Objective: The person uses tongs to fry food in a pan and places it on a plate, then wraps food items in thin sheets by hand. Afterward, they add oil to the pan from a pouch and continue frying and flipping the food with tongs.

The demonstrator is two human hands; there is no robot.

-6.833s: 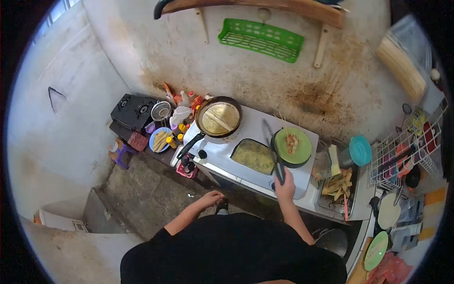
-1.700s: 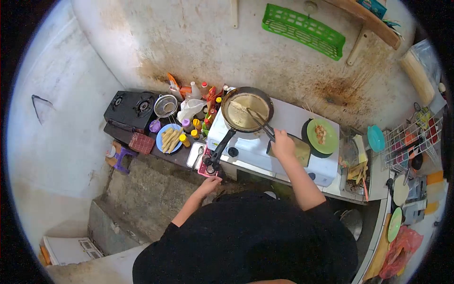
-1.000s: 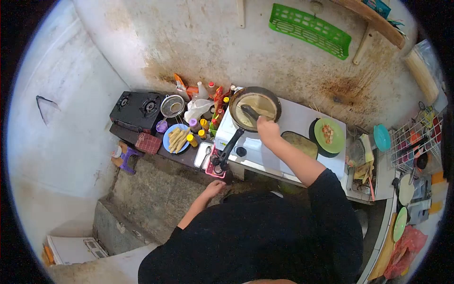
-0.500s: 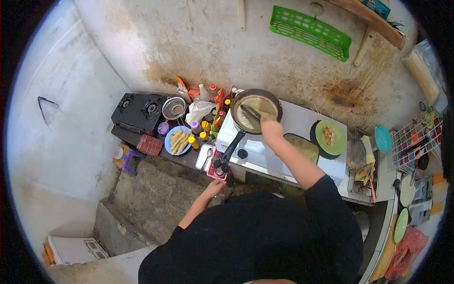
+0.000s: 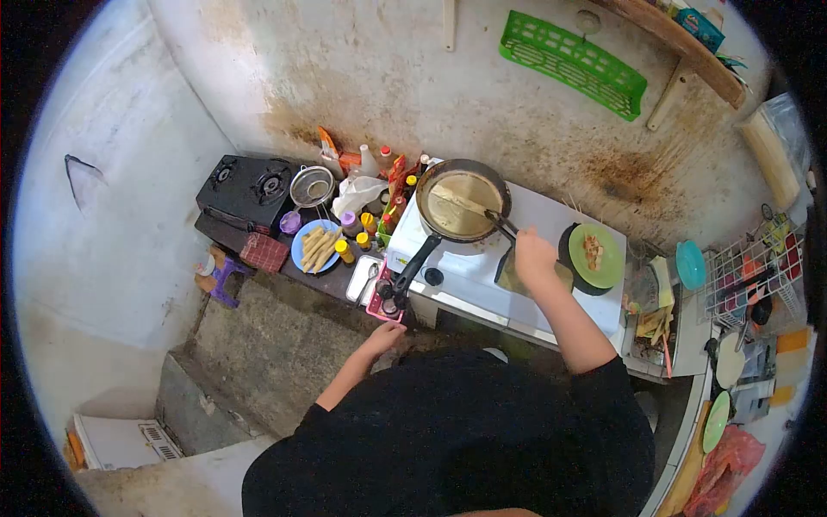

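Fingers of the right hand (image 5: 535,257) are clamped around the dark tongs (image 5: 502,223); those of the left hand (image 5: 382,338) are seen just beside the pink basket (image 5: 384,317), but whether they are together or apart cannot be told. At the frying pan (image 5: 442,222), the tongs' tips are reached over the right rim, near one end of a pale strip of food (image 5: 457,200) lying in the oil. A low, slanted approach and a light, even squeeze would probably be best, so that the soft strip is not torn, the oil not splashed, and the pan not nudged.

The pan is set on the white stove (image 5: 538,215), with a green plate (image 5: 612,261) of food further right. On the dark counter (image 5: 295,275), pale rolls (image 5: 320,248) are held by a blue plate. Beyond, a green rack (image 5: 572,67) is hung on the stained wall (image 5: 370,95).
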